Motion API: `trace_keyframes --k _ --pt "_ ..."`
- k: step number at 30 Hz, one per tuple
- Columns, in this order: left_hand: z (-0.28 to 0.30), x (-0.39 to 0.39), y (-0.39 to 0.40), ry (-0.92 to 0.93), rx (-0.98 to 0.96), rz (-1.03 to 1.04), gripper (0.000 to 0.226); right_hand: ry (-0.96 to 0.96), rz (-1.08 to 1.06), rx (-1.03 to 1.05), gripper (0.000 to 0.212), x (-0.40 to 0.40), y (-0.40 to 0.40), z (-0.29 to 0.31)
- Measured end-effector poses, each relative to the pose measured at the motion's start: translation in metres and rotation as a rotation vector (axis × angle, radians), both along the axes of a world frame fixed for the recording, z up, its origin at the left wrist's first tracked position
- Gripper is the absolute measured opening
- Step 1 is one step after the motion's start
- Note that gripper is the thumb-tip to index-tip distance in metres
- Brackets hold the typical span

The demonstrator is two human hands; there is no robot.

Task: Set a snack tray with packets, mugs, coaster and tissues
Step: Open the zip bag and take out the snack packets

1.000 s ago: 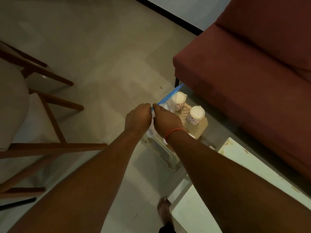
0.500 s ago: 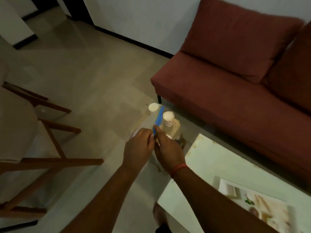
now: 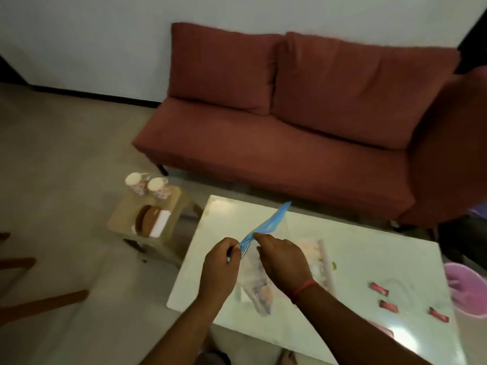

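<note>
Both hands pinch the blue zip edge of a clear plastic bag (image 3: 266, 223) over the white table (image 3: 369, 256). My left hand (image 3: 220, 262) grips its near end, my right hand (image 3: 283, 259) holds it just beside. The bag's clear body (image 3: 257, 288) hangs down onto the table. Two patterned mugs (image 3: 147, 184) stand on a small wooden stool (image 3: 174, 201) to the left, with a round brown coaster (image 3: 147, 219) and white tissues (image 3: 163, 222) in front of them. Three small red packets (image 3: 388, 305) lie on the table at the right.
A dark red sofa (image 3: 290, 143) runs behind the table. A pink bowl (image 3: 466, 291) sits at the table's right edge. A rolled white sheet (image 3: 326, 262) lies mid-table. Wooden chair legs (image 3: 39, 304) show at the far left.
Both hands have carried the bag from beside the stool rightward to above the white table. The view has swung right, and the mugs stay on the stool.
</note>
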State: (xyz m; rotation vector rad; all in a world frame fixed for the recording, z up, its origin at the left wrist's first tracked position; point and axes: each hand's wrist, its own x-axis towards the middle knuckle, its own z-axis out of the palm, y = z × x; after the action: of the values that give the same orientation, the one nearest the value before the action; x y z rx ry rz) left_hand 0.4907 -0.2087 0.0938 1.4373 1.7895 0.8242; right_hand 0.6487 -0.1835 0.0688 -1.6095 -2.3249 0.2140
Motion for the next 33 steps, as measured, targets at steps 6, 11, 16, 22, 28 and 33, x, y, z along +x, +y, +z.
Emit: trace_keyframes --k 6,11,16,22,28,33 --pt "-0.003 0.076 -0.017 -0.033 -0.014 -0.155 0.010 -0.045 -0.088 0.001 0.030 0.097 -0.046 0.017" --pt "-0.005 0.088 -0.020 -0.002 -0.038 -0.200 0.010 -0.042 -0.145 -0.012 0.003 0.115 -0.082 0.018" --pt "0.001 0.079 -0.011 0.047 -0.006 -0.121 0.014 -0.035 -0.073 -0.081 0.014 0.103 -0.107 0.028" --pt "0.020 0.064 -0.012 -0.008 -0.037 -0.087 0.018 -0.008 0.127 -0.227 0.011 0.077 -0.114 0.049" --pt "0.027 0.059 -0.018 0.028 0.085 -0.182 0.010 0.033 0.127 -0.371 0.030 0.047 -0.077 0.065" --pt "0.037 0.069 -0.032 0.008 0.160 -0.278 0.015 -0.146 0.169 -0.657 0.028 0.020 -0.051 0.052"
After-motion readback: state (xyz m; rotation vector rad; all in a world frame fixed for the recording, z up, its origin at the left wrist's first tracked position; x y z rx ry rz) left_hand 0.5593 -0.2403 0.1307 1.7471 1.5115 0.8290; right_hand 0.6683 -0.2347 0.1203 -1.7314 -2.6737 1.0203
